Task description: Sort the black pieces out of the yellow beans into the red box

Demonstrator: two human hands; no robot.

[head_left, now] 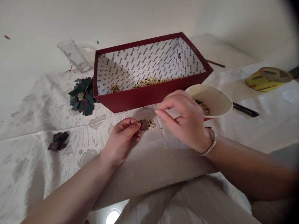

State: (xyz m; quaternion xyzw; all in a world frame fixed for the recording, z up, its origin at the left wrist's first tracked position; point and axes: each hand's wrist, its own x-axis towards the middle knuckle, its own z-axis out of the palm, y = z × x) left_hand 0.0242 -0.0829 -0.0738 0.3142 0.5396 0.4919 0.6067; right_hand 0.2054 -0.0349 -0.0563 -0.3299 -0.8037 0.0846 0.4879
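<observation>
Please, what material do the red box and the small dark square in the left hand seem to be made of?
Red box: probably cardboard, matte, with thin stiff walls and a printed paper lining. Dark square held by the left hand: likely paper or thin card, flat and dull.
</observation>
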